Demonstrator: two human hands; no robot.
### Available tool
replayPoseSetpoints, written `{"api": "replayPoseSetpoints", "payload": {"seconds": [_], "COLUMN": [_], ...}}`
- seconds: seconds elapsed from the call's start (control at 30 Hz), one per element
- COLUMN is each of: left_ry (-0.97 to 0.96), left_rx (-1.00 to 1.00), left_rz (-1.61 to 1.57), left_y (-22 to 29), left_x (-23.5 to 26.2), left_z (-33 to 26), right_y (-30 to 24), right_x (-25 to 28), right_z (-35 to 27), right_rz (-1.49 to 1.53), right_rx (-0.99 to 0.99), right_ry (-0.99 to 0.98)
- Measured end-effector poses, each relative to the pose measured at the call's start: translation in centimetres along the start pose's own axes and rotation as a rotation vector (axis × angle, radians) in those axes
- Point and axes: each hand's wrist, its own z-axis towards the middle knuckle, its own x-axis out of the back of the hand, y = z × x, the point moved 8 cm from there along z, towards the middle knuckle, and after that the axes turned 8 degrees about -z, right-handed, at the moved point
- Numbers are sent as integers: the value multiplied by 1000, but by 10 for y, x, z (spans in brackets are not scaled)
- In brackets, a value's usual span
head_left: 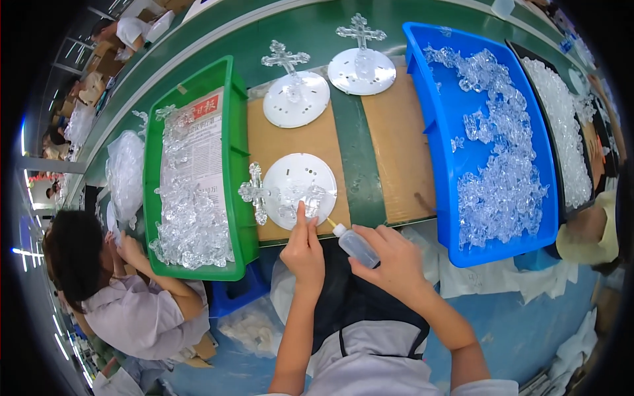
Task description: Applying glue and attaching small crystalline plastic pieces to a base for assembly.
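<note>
A round white disc (290, 168) lies before me, with clear plastic parts on it and a clear ornate cross (253, 193) at its left. My left hand (303, 257) reaches over the disc's near edge. Its index finger and thumb are close together at a clear plastic piece (317, 196), their grip partly hidden. In my right hand (394, 261) is a translucent squeeze bottle (358, 247), its thin yellowish nozzle tilted toward the disc's near right edge. Farther back, two more white discs (281, 109) (343, 72) carry upright clear crosses (286, 58) (361, 31).
A green tray (242, 218) with newspaper and clear parts stands left; a blue tray (432, 125) of similar parts stands right. Beyond it is a black tray (561, 191). Cardboard (396, 152) covers part of the green table. A co-worker (132, 297) sits at left.
</note>
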Motion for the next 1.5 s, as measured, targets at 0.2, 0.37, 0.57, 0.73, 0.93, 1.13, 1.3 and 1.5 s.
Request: {"api": "replayPoseSetpoints", "payload": {"seconds": [0.2,0.37,0.57,0.73,0.93,1.13,1.3,1.5], "left_ry": [-27,-33,-41,-32,-23,-18,-8,-13], "left_rx": [26,40,56,46,33,36,32,49], "left_rz": [56,35,48,40,51,51,42,44], "left_y": [-3,-1,-3,-1,-1,-1,-1,-3], "left_x": [-1,-1,-1,-1,-1,-1,-1,-1], "left_z": [1,2,1,2,2,2,2,1], "right_y": [-4,-4,-5,-2,1,1,3,4], "right_x": [-5,-8,-11,-9,-7,-7,-5,-5], "right_z": [8,10,11,10,12,13,15,17], "right_rz": [15,38,52,73,91,98,108,106], "right_rx": [41,50,28,7,-24,-36,-52,-58], "right_ry": [-1,-4,17,38,70,63,67,97]}}
